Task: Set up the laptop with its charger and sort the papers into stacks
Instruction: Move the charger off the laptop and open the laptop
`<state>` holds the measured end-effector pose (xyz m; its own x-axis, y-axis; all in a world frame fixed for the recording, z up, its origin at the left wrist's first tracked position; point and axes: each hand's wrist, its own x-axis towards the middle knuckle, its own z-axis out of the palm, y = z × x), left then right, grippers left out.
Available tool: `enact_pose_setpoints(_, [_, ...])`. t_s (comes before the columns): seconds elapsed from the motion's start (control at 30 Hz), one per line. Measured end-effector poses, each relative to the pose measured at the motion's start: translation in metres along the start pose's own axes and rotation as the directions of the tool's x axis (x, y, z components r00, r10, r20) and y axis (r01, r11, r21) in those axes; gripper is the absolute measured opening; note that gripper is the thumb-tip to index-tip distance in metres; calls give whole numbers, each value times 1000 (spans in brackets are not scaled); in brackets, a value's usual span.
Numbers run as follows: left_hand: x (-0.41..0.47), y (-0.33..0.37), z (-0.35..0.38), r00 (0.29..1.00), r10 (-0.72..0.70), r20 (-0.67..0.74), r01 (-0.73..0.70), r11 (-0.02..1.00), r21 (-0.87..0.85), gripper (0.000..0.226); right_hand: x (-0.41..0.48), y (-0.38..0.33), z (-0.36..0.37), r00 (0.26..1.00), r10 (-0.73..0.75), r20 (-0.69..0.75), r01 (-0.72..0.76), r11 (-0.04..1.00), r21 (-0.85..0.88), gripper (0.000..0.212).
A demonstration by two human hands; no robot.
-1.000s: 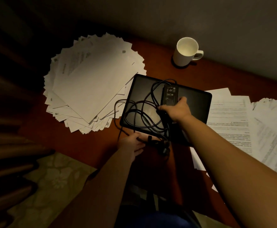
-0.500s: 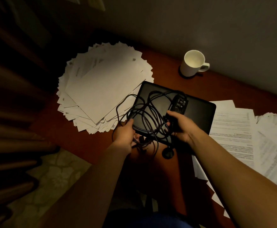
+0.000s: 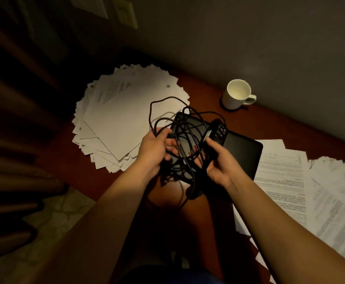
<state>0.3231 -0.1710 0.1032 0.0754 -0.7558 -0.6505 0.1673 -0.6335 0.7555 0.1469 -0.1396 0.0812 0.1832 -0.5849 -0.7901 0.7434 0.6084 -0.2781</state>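
The fingers (image 3: 168,143) of the left hand (image 3: 154,149) are curled round several loops of the black charger cable (image 3: 192,181), gripping them above the near left corner of the laptop (image 3: 243,154). The right hand (image 3: 221,163) is half closed too. Its thumb lies along the near end of the charger brick (image 3: 218,131) and its fingers bend underneath, with strands of cable running through them; the tangle hides how tightly those lower fingers close. Brick and cable are both lifted off the laptop and held between the two hands over its left half, the brick tilted with its labelled face up. One wide loop of cable arches out beyond the laptop's left edge, and a bunch of cord with a dark plug end hangs in front of its near edge. The laptop is closed, black and flat on the reddish-brown desk (image 3: 280,124). To the laptop's left lies a fanned stack of white papers (image 3: 122,119), reaching up to its far left corner. To the laptop's right, printed sheets (image 3: 282,177) lie spread, the nearest meeting the laptop's right edge, whether under it or only against it I cannot tell, with a further pile (image 3: 341,191) beyond. Behind the laptop, close to the wall (image 3: 249,37), a white mug (image 3: 238,94) stands upright on a dark coaster (image 3: 227,108)
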Motion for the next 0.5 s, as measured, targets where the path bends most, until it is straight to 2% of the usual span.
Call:
enact_pose_setpoints(0.27, [-4, 81, -24, 984, 176, -11, -176, 983, -43, 22, 1, -18, 82, 984, -43, 172, 49, 998, -30, 20])
enact_pose_setpoints(0.43, [10, 128, -43, 969, 244, -38, -246, 967, -65, 31, 19, -26, 131, 971, -125, 205, 143, 987, -77, 21])
enact_pose_setpoints(0.5, [20, 146, -54, 966, 250, -66, -256, 962, -99, 31, 25, -23, 156, 966, -148, 211, 157, 987, -22, 22])
